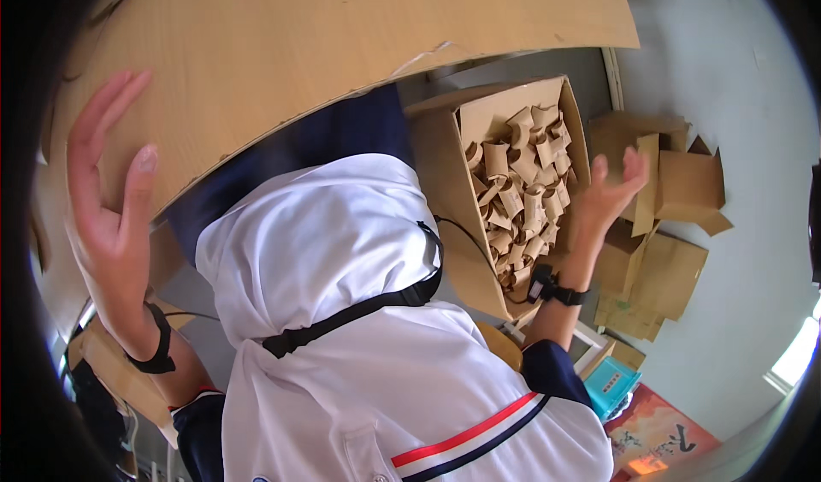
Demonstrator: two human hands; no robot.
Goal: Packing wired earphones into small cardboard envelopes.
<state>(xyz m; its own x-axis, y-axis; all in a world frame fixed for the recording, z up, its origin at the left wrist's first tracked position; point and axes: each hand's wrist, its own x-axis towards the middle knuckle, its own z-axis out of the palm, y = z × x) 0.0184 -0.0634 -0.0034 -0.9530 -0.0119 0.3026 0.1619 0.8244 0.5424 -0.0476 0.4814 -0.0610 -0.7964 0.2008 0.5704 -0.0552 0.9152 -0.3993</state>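
My left hand is raised at the left with fingers spread, palm toward a large curved cardboard sheet, and holds nothing. My right hand is lifted at the right, fingers apart and empty, beside an open cardboard box packed with several folded brown cardboard pieces. Both wrists wear black bands. My white top with a black strap fills the lower middle.
Flattened and folded cardboard boxes lie piled on the grey floor to the right. A teal box and an orange printed sheet sit at the lower right. More cardboard lies at the lower left.
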